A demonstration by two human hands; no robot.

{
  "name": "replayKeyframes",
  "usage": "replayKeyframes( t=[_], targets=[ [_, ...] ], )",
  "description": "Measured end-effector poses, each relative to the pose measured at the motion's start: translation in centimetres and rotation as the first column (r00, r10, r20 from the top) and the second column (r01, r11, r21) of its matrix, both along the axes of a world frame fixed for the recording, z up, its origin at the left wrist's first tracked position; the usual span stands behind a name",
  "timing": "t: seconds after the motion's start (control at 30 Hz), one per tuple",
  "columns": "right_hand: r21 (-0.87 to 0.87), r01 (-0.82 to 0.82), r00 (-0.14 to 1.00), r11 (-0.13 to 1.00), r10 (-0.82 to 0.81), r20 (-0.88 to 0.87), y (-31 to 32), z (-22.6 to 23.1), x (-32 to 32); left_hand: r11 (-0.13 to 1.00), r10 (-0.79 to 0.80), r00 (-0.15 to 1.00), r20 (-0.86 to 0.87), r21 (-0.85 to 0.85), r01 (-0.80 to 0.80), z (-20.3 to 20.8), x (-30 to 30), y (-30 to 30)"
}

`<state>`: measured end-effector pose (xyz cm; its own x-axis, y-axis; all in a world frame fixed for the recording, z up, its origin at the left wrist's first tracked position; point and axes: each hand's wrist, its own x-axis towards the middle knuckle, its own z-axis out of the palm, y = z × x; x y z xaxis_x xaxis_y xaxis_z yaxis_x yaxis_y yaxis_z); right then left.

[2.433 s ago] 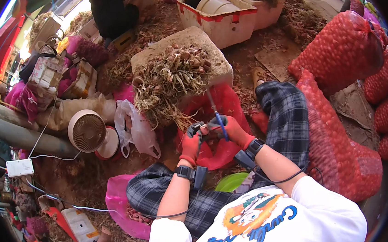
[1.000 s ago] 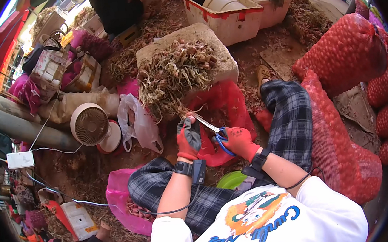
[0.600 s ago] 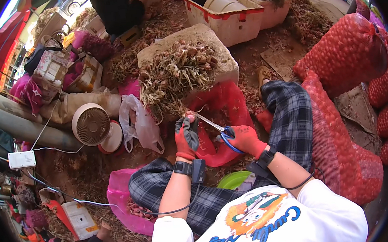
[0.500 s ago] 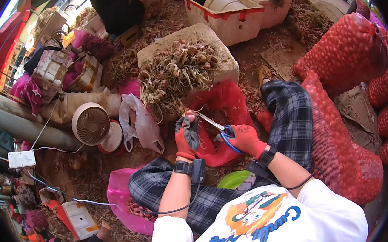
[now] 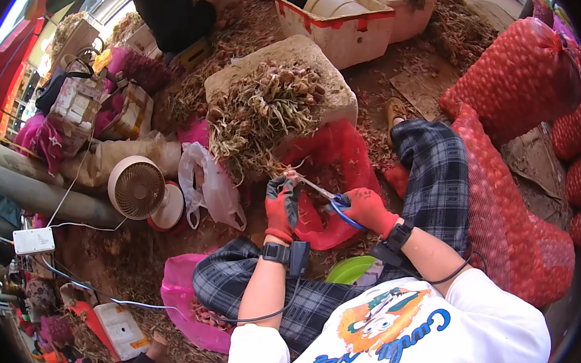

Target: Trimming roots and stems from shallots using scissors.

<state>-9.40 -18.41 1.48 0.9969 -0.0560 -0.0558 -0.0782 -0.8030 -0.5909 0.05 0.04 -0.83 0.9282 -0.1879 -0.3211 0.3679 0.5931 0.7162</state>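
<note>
In red gloves with grey palms, my left hand [image 5: 282, 204] is closed round a small pinkish shallot [image 5: 291, 174], held up at the fingertips. My right hand [image 5: 370, 210] is closed on the blue handles of a pair of scissors [image 5: 320, 190]. Their blades point up and left, with the tips against the shallot or just beside it; I cannot tell which. Just beyond my hands, a heap of dried shallots with long stalks [image 5: 270, 107] lies on a pale foam block [image 5: 335, 98]. Below the blades an open red mesh bag [image 5: 354, 155] spreads on the ground.
Full red mesh sacks [image 5: 513, 82] stand along my right. To the left are a fan [image 5: 136, 187], a white plastic bag [image 5: 209, 185] and a pink bag [image 5: 181, 308]. A green bowl [image 5: 350, 270] sits by my lap. Foam boxes [image 5: 344, 38] stand behind the block.
My left hand has shifted slightly to the right, and the shallot in it has turned a little. My right hand and the scissors have hardly moved.
</note>
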Motion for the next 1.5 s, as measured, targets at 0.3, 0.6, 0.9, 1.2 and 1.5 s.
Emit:
replayKeyframes(
  t=[0.3,0.6,0.9,1.2,1.5],
  targets=[
    [0.608,0.206,0.975,0.767,-0.107,-0.196,-0.3,0.5,2.3,0.975,-0.206,0.925,0.32,0.148,0.166,0.4,-0.5,-0.5],
    [0.925,0.154,0.98,0.346,0.068,-0.189,0.8,-0.6,3.8,0.857,-0.467,0.877,0.115,0.301,0.417,-0.2,-1.0,-0.5],
    [0.895,0.247,0.969,0.371,-0.103,-0.225,3.3,-2.0,2.8,0.944,-0.328,0.939,0.107,0.009,0.329,-3.9,-1.2,-0.4],
    [0.94,0.271,0.963,0.208,-0.059,-0.264,3.3,-1.4,2.3,0.923,-0.272,0.959,-0.083,0.26,0.285,-1.4,-1.8,-1.2],
    [0.93,0.365,0.93,-0.031,-0.026,-0.366,2.0,-2.4,3.3,0.93,-0.318,0.948,-0.016,0.189,0.315,-5.1,-1.2,-0.4]
  ],
)
